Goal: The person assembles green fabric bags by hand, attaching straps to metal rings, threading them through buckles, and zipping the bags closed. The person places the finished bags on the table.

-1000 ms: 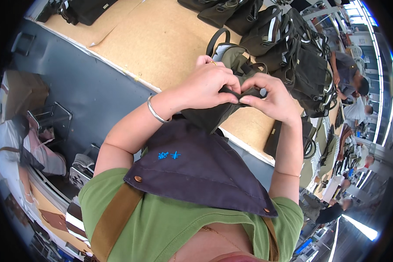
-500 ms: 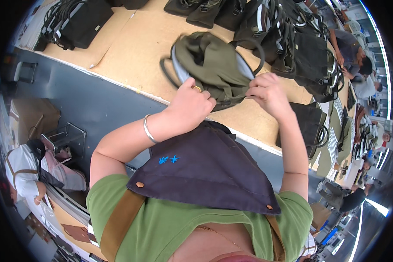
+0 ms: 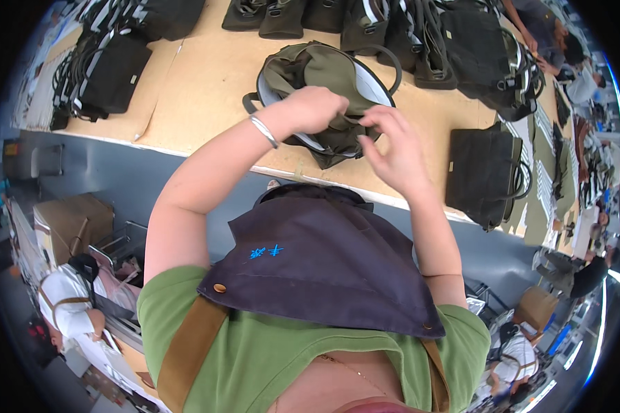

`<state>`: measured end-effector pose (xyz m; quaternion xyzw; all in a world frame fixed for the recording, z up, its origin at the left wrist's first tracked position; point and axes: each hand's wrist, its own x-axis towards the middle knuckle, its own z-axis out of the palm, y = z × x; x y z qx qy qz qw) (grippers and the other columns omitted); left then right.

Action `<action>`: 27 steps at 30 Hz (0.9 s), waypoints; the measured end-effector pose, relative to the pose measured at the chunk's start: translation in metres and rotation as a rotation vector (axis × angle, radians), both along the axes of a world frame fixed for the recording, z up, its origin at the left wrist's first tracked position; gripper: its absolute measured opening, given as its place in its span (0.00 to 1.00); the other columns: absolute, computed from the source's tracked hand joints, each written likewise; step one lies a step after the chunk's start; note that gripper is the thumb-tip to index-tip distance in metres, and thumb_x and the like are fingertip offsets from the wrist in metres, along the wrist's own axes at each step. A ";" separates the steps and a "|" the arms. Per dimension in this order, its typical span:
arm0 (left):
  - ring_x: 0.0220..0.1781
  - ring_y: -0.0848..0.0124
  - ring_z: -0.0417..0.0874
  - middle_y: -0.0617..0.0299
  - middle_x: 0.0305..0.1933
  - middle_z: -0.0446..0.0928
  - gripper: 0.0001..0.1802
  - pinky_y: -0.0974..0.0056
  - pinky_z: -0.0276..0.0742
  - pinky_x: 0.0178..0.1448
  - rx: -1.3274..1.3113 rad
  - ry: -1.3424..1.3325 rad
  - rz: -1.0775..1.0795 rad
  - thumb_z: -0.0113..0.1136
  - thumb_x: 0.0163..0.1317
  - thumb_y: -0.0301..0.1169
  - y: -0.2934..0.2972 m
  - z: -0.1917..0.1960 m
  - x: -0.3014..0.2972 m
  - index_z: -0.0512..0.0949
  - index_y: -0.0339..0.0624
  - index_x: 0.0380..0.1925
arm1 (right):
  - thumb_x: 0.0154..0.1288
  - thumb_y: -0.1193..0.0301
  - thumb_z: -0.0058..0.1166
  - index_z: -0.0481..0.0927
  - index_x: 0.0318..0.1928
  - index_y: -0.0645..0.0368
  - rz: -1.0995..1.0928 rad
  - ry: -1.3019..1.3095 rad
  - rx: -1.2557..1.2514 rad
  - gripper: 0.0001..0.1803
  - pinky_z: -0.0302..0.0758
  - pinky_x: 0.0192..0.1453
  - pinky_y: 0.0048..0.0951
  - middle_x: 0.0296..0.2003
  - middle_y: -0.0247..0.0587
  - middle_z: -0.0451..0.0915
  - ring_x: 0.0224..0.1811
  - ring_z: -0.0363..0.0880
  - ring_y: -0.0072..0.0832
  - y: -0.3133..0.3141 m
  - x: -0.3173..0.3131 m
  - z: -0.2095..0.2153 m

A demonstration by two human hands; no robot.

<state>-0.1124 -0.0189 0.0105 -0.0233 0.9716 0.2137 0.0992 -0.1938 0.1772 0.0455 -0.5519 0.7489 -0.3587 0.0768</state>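
Observation:
An olive bag (image 3: 329, 72) with a pale inner edge and dark handles lies on the table in front of me, its mouth spread open toward me. My left hand (image 3: 313, 110) is closed over the mouth, its fingertips pinching the olive fabric inside. Close beside it, over the bag's right side, my right hand (image 3: 397, 148) has its thumb and fingers apart. A short olive strip shows between both hands' fingertips; whether the right fingers touch it I cannot tell.
The tan table (image 3: 207, 82) has its edge just before my body. Dark bags stand in a row (image 3: 344, 20) at the back, in a stack (image 3: 110, 76) at left, and one bag (image 3: 481, 172) lies at right. A person (image 3: 544, 31) works at the far right.
My hands have left the bag's near rim and moved into its mouth. The right fingers have opened. The bag now sits wider, its mouth turned toward me, and the view has shifted.

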 end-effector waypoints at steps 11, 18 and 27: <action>0.43 0.57 0.79 0.62 0.51 0.76 0.28 0.54 0.77 0.45 0.160 0.173 0.045 0.66 0.43 0.19 -0.011 0.036 0.043 0.75 0.51 0.47 | 0.57 0.77 0.59 0.71 0.46 0.60 0.035 -0.190 0.362 0.16 0.78 0.42 0.41 0.33 0.49 0.82 0.37 0.82 0.46 -0.031 -0.016 -0.041; 0.40 0.62 0.81 0.61 0.37 0.79 0.14 0.64 0.77 0.45 0.360 0.342 0.133 0.63 0.49 0.18 -0.015 0.022 0.048 0.83 0.44 0.37 | 0.55 0.76 0.63 0.75 0.41 0.59 0.093 -0.326 0.210 0.14 0.76 0.40 0.37 0.30 0.45 0.81 0.34 0.81 0.41 -0.027 -0.012 -0.032; 0.35 0.65 0.84 0.56 0.33 0.84 0.07 0.63 0.77 0.39 0.345 0.259 0.318 0.69 0.55 0.35 -0.010 0.020 0.039 0.86 0.46 0.32 | 0.54 0.75 0.65 0.76 0.37 0.59 0.141 -0.264 0.220 0.11 0.76 0.36 0.36 0.29 0.42 0.81 0.30 0.80 0.37 -0.018 -0.014 -0.045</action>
